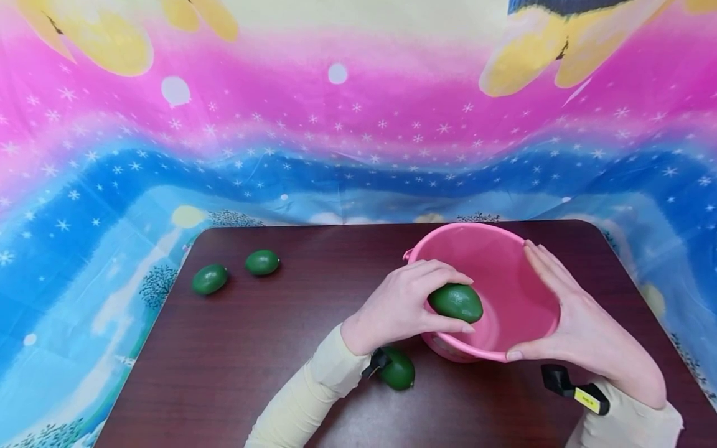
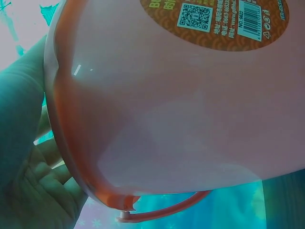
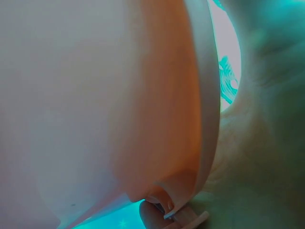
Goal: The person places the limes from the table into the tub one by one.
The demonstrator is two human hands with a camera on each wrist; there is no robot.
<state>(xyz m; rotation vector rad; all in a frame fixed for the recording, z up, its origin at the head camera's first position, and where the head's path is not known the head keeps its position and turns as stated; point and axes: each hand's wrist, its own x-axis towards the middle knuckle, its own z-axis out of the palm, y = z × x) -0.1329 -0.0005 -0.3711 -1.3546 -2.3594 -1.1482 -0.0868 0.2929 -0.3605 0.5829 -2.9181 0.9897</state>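
The left hand (image 1: 400,306) curls its fingers round a smooth, glossy green oval fruit (image 1: 456,303) over the mouth of a round pink plastic bucket (image 1: 526,305); the right hand (image 1: 596,336), fingers spread wide, grips its rim. Similar fruits (image 1: 262,262) lie on the dark wood-grain table (image 1: 224,367).

Left grip (image 2: 35,188) partly behind labelled bucket (image 2: 176,119)

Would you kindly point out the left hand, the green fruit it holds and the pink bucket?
Left hand (image 1: 396,305): head view, on the back of the hand.
Held green fruit (image 1: 456,303): head view, on the middle of its skin.
Pink bucket (image 1: 520,292): head view, on its inner wall.
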